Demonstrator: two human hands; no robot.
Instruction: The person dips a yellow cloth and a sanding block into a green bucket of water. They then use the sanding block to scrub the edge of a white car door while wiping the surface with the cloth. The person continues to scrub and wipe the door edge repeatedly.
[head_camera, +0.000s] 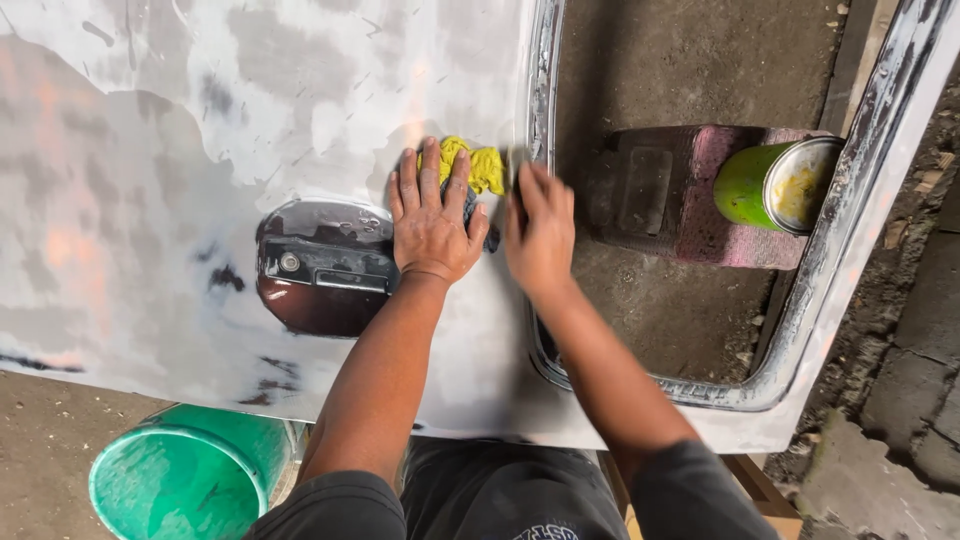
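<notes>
A car door panel (200, 130), sanded to grey and white patches, lies flat in front of me. My left hand (432, 222) presses flat on a yellow rag (483, 167) on the panel, just right of the dark door-handle recess (322, 265). My right hand (540, 232) is beside it near the chrome window-frame edge (543, 90), fingers curled over something dark that I cannot make out. Both forearms reach up from the bottom of the view.
A green tin (778, 185) with yellowish paste stands on a pinkish block (700, 215), seen through the window opening. A green bucket (185, 480) sits on the ground at the lower left. Concrete floor and rubble lie to the right.
</notes>
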